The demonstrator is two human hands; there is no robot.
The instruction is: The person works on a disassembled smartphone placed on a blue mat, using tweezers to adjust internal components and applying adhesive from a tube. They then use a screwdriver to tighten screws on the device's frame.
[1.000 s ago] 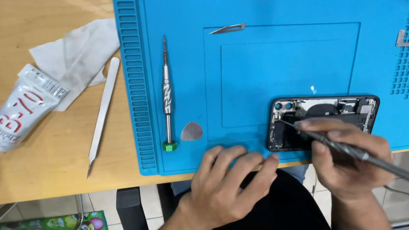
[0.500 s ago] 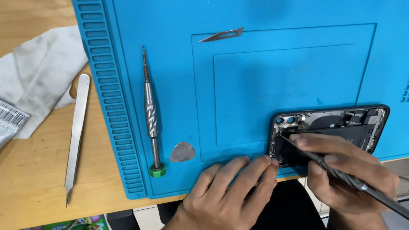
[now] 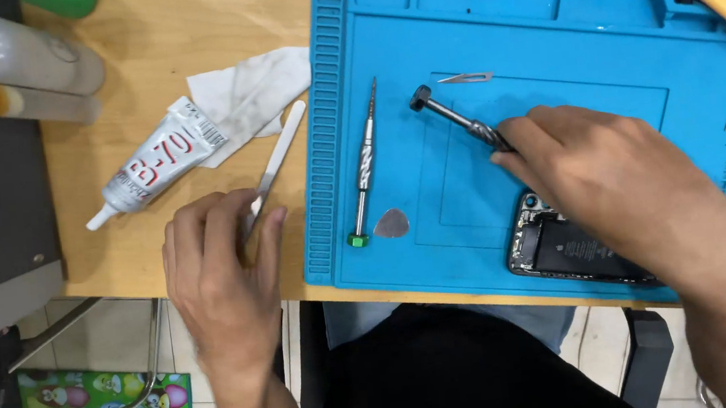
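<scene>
Since the earlier frame the left hand [image 3: 223,275] has left the phone [image 3: 576,250] and now lies on the white pry stick [image 3: 275,164], fingers flat, at the counter's front edge. The right hand [image 3: 609,176] has swung its screwdriver [image 3: 461,119] handle-up, fingers clamped round it, above the opened phone at the blue mat's [image 3: 541,27] front edge. A tool change seems under way; closing the left fingers on the stick looks next.

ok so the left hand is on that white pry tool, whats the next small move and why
Probably close the left hand around the white pry tool and lift it. Its fingers lie flat over the tool's lower end on the wooden table, not gripping, while the right hand holds a screwdriver over the opened phone.
</scene>
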